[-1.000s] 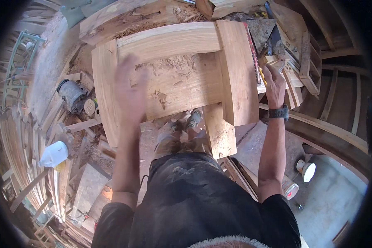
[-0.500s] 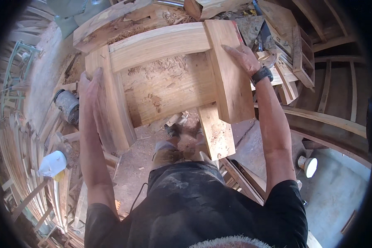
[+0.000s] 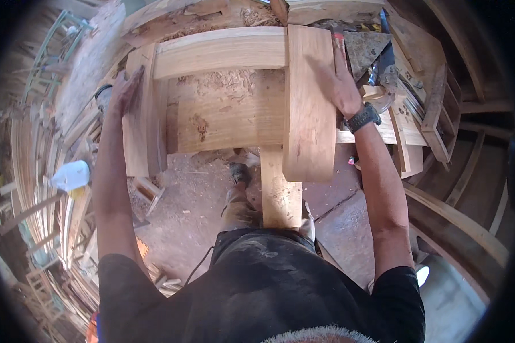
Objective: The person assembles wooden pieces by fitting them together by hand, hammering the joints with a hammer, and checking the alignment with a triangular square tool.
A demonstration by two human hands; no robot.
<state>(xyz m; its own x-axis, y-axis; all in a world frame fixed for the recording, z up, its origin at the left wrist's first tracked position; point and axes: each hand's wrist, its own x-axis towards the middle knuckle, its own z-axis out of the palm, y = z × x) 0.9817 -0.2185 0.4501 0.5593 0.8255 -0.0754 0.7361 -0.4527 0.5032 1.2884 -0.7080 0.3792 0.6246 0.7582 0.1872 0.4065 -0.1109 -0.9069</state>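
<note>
Both hands grip the wooden frame: my left hand (image 3: pixel 123 91) is spread flat on its left board (image 3: pixel 145 123), my right hand (image 3: pixel 340 86) pressed open against the right board (image 3: pixel 308 108). It rests on the bench, straight ahead of me.

The wooden frame (image 3: pixel 234 108) is pale, bare, unvarnished timber, planed smooth and matt, with curly shavings on its panel. A white plastic jug (image 3: pixel 71 174) looks slightly glossy. The floor (image 3: pixel 194 211) is rough and dusty.
</note>
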